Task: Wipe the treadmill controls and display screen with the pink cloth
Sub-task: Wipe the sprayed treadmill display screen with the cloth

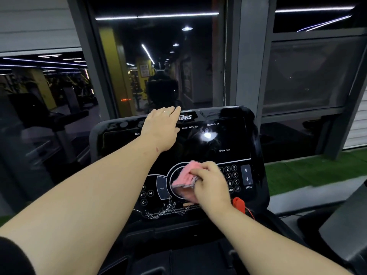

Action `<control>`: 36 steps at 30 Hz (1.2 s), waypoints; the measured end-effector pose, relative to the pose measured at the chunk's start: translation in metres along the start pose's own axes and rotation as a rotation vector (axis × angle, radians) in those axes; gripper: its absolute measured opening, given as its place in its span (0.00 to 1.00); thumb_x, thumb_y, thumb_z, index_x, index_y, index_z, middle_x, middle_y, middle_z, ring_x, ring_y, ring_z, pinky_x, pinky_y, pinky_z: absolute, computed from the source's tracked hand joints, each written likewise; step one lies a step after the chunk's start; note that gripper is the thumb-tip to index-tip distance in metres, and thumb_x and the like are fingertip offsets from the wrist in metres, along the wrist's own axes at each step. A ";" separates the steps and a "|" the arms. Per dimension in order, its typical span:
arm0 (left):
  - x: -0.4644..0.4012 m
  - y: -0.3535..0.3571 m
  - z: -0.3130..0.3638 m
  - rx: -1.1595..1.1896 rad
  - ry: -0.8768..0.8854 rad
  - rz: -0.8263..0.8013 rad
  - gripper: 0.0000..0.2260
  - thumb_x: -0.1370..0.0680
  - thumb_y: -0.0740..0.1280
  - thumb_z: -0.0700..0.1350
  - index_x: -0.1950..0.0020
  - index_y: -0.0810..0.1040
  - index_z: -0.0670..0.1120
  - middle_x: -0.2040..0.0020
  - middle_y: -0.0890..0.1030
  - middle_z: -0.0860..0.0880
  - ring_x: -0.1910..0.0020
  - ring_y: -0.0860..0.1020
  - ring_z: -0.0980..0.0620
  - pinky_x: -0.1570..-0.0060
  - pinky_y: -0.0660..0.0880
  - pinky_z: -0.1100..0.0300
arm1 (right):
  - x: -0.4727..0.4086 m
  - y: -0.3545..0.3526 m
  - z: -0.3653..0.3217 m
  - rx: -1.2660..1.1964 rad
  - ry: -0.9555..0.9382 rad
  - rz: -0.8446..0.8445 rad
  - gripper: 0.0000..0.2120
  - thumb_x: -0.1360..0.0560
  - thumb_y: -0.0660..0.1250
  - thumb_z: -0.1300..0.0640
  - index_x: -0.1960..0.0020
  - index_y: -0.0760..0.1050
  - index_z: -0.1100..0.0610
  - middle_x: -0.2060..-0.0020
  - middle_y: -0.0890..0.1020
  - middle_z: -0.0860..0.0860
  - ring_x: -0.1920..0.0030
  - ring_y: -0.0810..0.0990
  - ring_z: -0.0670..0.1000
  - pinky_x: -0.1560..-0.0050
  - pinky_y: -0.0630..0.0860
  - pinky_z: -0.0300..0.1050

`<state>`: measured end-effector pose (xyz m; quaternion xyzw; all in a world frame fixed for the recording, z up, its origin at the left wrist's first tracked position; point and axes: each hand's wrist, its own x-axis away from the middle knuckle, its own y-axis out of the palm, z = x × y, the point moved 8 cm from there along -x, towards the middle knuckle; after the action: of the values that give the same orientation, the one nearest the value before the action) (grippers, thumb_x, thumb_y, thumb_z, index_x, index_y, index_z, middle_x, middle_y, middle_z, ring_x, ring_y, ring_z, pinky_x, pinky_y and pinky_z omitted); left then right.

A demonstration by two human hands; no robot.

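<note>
Head view: right hand [210, 183] gripping bunched pink cloth [183, 178], pressed on round dial of control panel [236, 178], 5 o'clock of centre. Left hand [160, 128] flat, fingers straight, resting on console top edge at 12 o'clock above dark display screen [216, 139]. Red safety key [238, 203] just beside right wrist.

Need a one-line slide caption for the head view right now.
Right hand rubs the pink cloth over the treadmill console's round dial while the left hand rests on the console's top edge.
</note>
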<state>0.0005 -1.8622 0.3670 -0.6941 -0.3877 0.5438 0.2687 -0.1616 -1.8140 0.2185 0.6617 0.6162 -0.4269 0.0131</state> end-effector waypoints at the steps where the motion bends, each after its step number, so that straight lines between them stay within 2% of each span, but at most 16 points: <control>1: 0.003 0.000 -0.006 -0.004 -0.004 0.006 0.30 0.15 0.60 0.53 0.16 0.53 0.49 0.19 0.62 0.45 0.20 0.60 0.44 0.21 0.56 0.45 | -0.004 -0.011 0.013 0.026 0.024 0.058 0.20 0.31 0.65 0.71 0.46 0.86 0.55 0.48 0.78 0.45 0.47 0.77 0.51 0.46 0.76 0.45; 4: 0.012 0.003 -0.019 -0.013 -0.008 0.011 0.28 0.15 0.58 0.52 0.16 0.53 0.52 0.20 0.63 0.43 0.21 0.60 0.42 0.21 0.56 0.45 | -0.004 -0.009 0.008 0.133 -0.002 0.062 0.17 0.29 0.64 0.68 0.48 0.86 0.57 0.46 0.81 0.50 0.48 0.79 0.58 0.51 0.78 0.47; 7: 0.016 0.001 -0.028 -0.019 -0.041 0.012 0.28 0.16 0.59 0.52 0.16 0.56 0.51 0.22 0.67 0.42 0.23 0.63 0.41 0.22 0.59 0.43 | 0.006 0.021 -0.034 0.047 -0.140 -0.087 0.20 0.26 0.57 0.61 0.45 0.85 0.59 0.48 0.81 0.49 0.49 0.81 0.47 0.50 0.78 0.38; 9: 0.019 -0.003 -0.039 -0.022 -0.077 0.010 0.28 0.16 0.59 0.52 0.17 0.58 0.49 0.24 0.70 0.42 0.26 0.67 0.39 0.25 0.62 0.43 | 0.006 0.016 -0.045 0.030 -0.190 -0.138 0.22 0.30 0.57 0.56 0.46 0.87 0.56 0.47 0.81 0.49 0.46 0.80 0.49 0.46 0.78 0.43; 10: 0.022 -0.006 -0.047 -0.028 -0.096 0.002 0.28 0.16 0.59 0.53 0.17 0.58 0.49 0.25 0.70 0.42 0.29 0.69 0.38 0.27 0.64 0.43 | 0.001 0.006 -0.035 0.028 -0.162 -0.094 0.20 0.32 0.60 0.54 0.49 0.87 0.55 0.48 0.81 0.50 0.46 0.79 0.52 0.46 0.77 0.43; 12: 0.028 -0.010 -0.068 -0.055 -0.146 -0.013 0.29 0.17 0.59 0.56 0.18 0.60 0.48 0.26 0.71 0.41 0.32 0.72 0.36 0.31 0.67 0.43 | -0.013 -0.013 0.001 0.091 -0.071 0.025 0.15 0.33 0.68 0.63 0.50 0.87 0.57 0.47 0.81 0.53 0.48 0.79 0.58 0.48 0.76 0.46; 14: 0.037 -0.010 -0.085 -0.076 -0.199 -0.030 0.30 0.17 0.59 0.60 0.19 0.62 0.46 0.27 0.72 0.39 0.32 0.72 0.35 0.31 0.67 0.43 | -0.012 -0.013 0.016 0.179 -0.034 0.062 0.16 0.33 0.67 0.70 0.49 0.86 0.62 0.45 0.80 0.57 0.49 0.79 0.64 0.48 0.77 0.49; 16: 0.042 -0.008 -0.091 -0.073 -0.204 -0.033 0.32 0.18 0.59 0.63 0.20 0.63 0.46 0.28 0.73 0.38 0.31 0.72 0.36 0.29 0.65 0.42 | 0.002 0.009 -0.004 0.211 -0.086 0.049 0.13 0.31 0.65 0.65 0.50 0.84 0.63 0.41 0.78 0.58 0.46 0.77 0.63 0.44 0.76 0.50; 19: 0.044 -0.009 -0.096 -0.058 -0.202 -0.040 0.32 0.19 0.58 0.64 0.20 0.64 0.48 0.30 0.74 0.37 0.32 0.73 0.36 0.28 0.65 0.43 | 0.020 0.044 -0.041 0.131 -0.196 -0.074 0.11 0.26 0.67 0.57 0.49 0.83 0.60 0.35 0.76 0.55 0.38 0.71 0.58 0.34 0.72 0.50; 22: 0.043 -0.012 -0.099 -0.054 -0.194 -0.082 0.33 0.20 0.56 0.67 0.19 0.62 0.52 0.30 0.74 0.39 0.33 0.74 0.36 0.31 0.68 0.44 | 0.006 0.035 -0.037 0.092 -0.283 -0.107 0.08 0.26 0.68 0.61 0.51 0.85 0.57 0.42 0.80 0.53 0.43 0.77 0.58 0.39 0.77 0.51; 25: 0.043 -0.010 -0.101 -0.039 -0.185 -0.110 0.33 0.20 0.57 0.68 0.19 0.61 0.54 0.29 0.73 0.41 0.33 0.74 0.37 0.35 0.70 0.46 | -0.005 -0.004 0.004 0.084 -0.146 0.067 0.12 0.28 0.69 0.68 0.49 0.86 0.59 0.45 0.82 0.55 0.46 0.79 0.55 0.42 0.75 0.44; 27: 0.043 -0.008 -0.101 -0.016 -0.194 -0.101 0.32 0.20 0.57 0.68 0.19 0.62 0.55 0.30 0.74 0.41 0.34 0.73 0.37 0.34 0.70 0.45 | 0.001 -0.008 0.016 0.159 -0.083 0.136 0.13 0.29 0.68 0.72 0.50 0.86 0.59 0.44 0.82 0.55 0.49 0.79 0.59 0.47 0.76 0.48; 29: 0.042 -0.007 -0.101 -0.006 -0.201 -0.105 0.32 0.20 0.58 0.68 0.20 0.62 0.55 0.29 0.73 0.42 0.33 0.72 0.37 0.33 0.68 0.45 | 0.010 0.019 -0.003 0.192 -0.125 0.112 0.14 0.32 0.67 0.71 0.54 0.86 0.59 0.46 0.83 0.55 0.53 0.78 0.63 0.53 0.77 0.49; 33: 0.045 -0.009 -0.101 -0.001 -0.201 -0.077 0.31 0.20 0.59 0.68 0.20 0.63 0.54 0.29 0.73 0.42 0.33 0.72 0.37 0.32 0.66 0.45 | 0.017 0.055 -0.052 0.044 -0.261 -0.029 0.14 0.32 0.66 0.67 0.53 0.87 0.55 0.46 0.83 0.51 0.51 0.79 0.57 0.49 0.77 0.45; 35: 0.046 -0.009 -0.100 0.006 -0.195 -0.069 0.31 0.20 0.59 0.67 0.21 0.63 0.54 0.30 0.74 0.41 0.33 0.73 0.37 0.33 0.67 0.45 | 0.012 0.032 -0.040 -0.022 -0.216 0.020 0.17 0.32 0.64 0.66 0.52 0.87 0.53 0.48 0.82 0.48 0.48 0.78 0.53 0.45 0.77 0.45; 36: 0.046 -0.008 -0.100 0.010 -0.195 -0.066 0.30 0.20 0.59 0.67 0.21 0.64 0.55 0.31 0.74 0.42 0.34 0.73 0.37 0.32 0.66 0.45 | 0.009 0.016 -0.026 -0.002 -0.151 0.078 0.18 0.32 0.63 0.67 0.52 0.87 0.52 0.47 0.81 0.50 0.46 0.78 0.54 0.44 0.75 0.46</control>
<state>0.0999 -1.8149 0.3745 -0.6235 -0.4319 0.6015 0.2509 -0.1355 -1.7968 0.2216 0.6510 0.5877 -0.4742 0.0769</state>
